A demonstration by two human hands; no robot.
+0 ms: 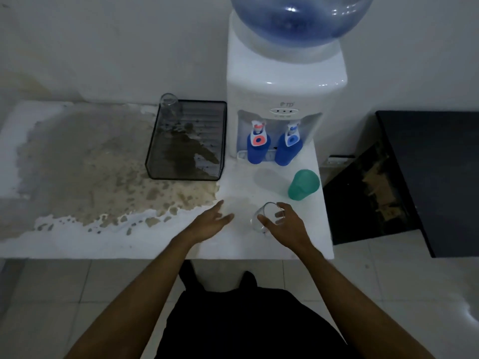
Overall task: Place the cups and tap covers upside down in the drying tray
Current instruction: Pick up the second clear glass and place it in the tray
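A clear glass cup (264, 215) stands near the counter's front edge, and my right hand (285, 224) is wrapped around it. My left hand (212, 221) hovers flat and open just left of it, holding nothing. A black mesh drying tray (220, 141) lies at the back of the counter, with one clear glass (169, 103) in its far left corner. A green plastic cup (303, 184) sits to the right of my hands. Two blue tap covers, one (257, 149) and the other (288, 150), hang over the dispenser's taps.
The white water dispenser (285, 92) with its blue bottle (300, 16) stands right of the tray. The white counter (77, 242) has a large brownish stain on its left half. A dark cabinet (427, 164) stands to the right, past the counter edge.
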